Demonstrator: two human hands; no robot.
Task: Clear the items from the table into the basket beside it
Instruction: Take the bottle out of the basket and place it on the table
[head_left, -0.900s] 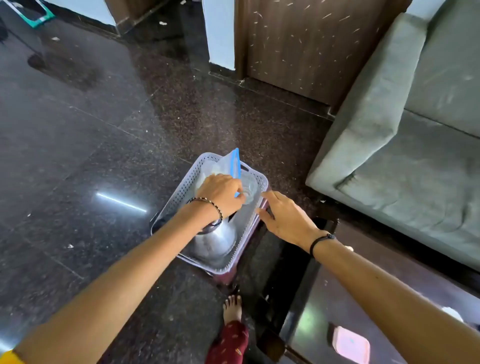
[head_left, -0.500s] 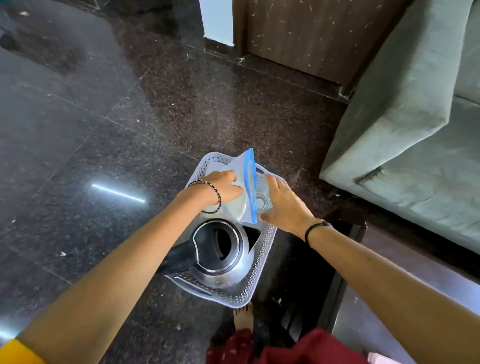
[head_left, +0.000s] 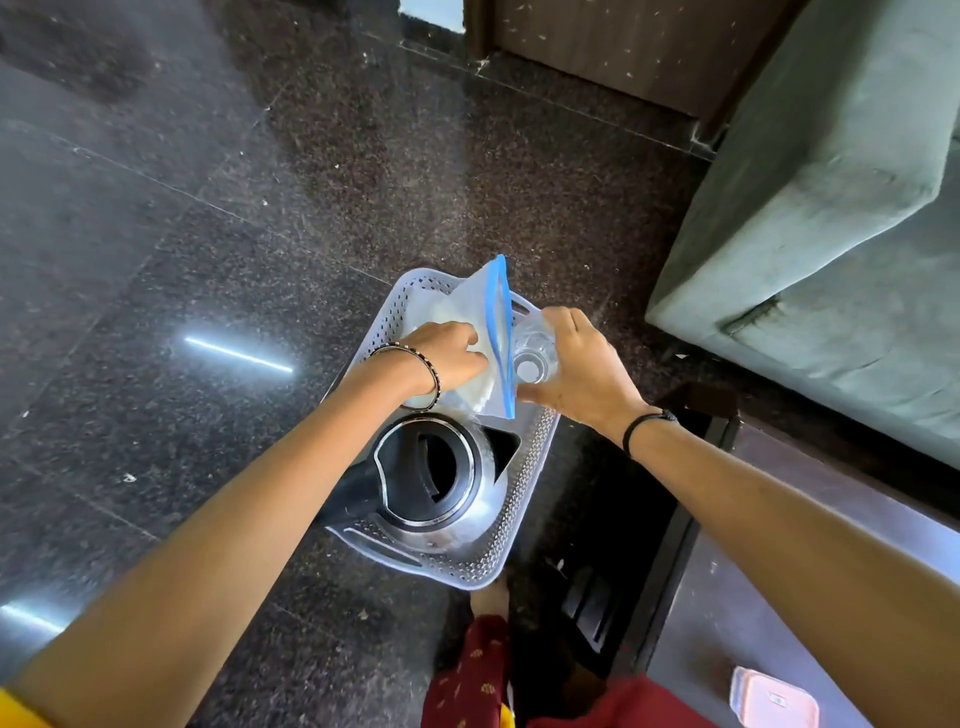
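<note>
A pale perforated plastic basket (head_left: 524, 525) stands on the dark floor. Inside it, at the near end, sits a steel electric kettle (head_left: 441, 483) with a black handle and open top. At the far end stands a clear zip bag (head_left: 483, 306) with a blue seal, holding something white. My left hand (head_left: 447, 358) presses on the bag's left side. My right hand (head_left: 576, 369) is closed around a clear glass (head_left: 530, 358) just right of the bag, inside the basket.
A dark low table (head_left: 779, 613) lies at the lower right, with a pink-lidded container (head_left: 774, 701) on it. A grey-green sofa (head_left: 831, 234) fills the right side. A wooden door (head_left: 613, 47) is at the top. My foot and red clothing show below the basket.
The view has tilted down over the basket. My right hand came from the table edge into the basket and now holds the glass beside the bag; my left hand stays on the bag.
</note>
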